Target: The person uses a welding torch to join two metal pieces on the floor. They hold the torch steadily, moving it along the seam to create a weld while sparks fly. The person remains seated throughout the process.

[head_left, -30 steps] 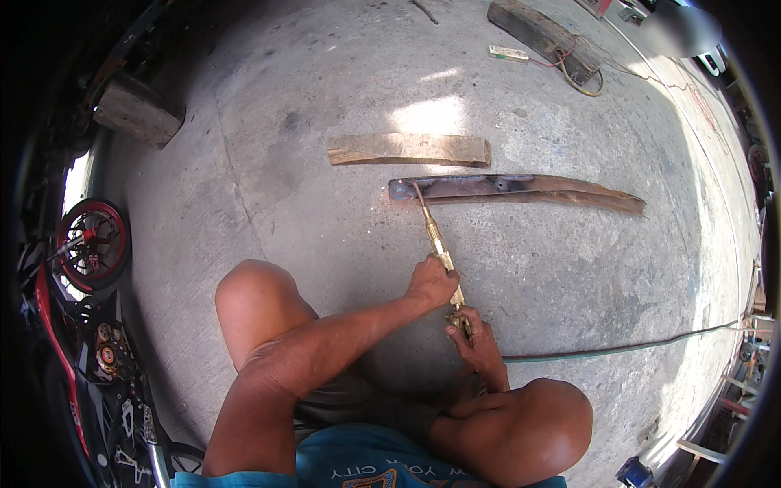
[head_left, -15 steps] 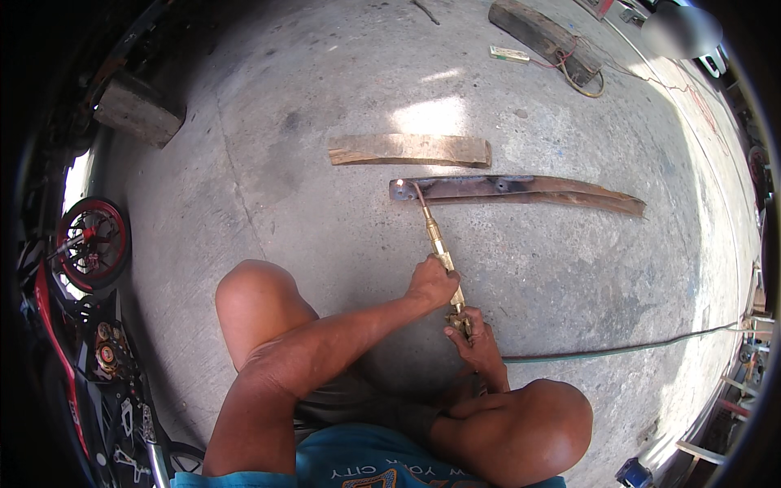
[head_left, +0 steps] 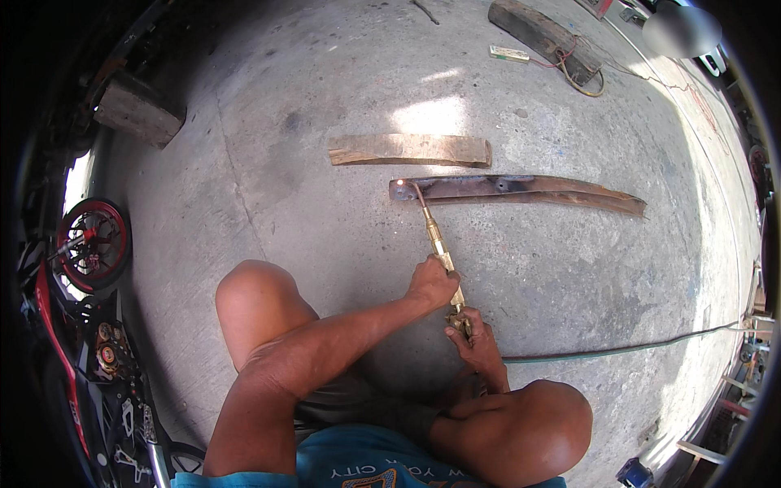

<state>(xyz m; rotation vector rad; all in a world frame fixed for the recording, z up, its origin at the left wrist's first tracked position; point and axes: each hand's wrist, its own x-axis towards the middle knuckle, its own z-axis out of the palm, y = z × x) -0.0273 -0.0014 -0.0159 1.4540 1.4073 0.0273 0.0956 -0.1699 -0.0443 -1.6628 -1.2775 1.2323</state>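
A brass gas torch (head_left: 438, 242) points away from me, its thin bent copper-coloured tip at the left end of a long metal bar (head_left: 472, 188). A small bright glow shows on the bar beside the tip, near several small holes. My left hand (head_left: 434, 282) is closed around the torch's middle. Farther back, my right hand (head_left: 478, 342) grips the valve end, some fingers hidden. The bar is dark and heat-stained, lying on the concrete floor along a rough brown strip at its near side.
A short wooden plank (head_left: 411, 150) lies just beyond the bar. A green hose (head_left: 618, 350) runs rightward from near my right hand. A timber beam (head_left: 545, 41) with wires lies far right, a wooden block (head_left: 140, 111) far left. A red and black motorcycle (head_left: 93, 325) stands at left.
The glow at the bar's end looks slightly smaller and dimmer. Both hands and the torch hold practically the same position.
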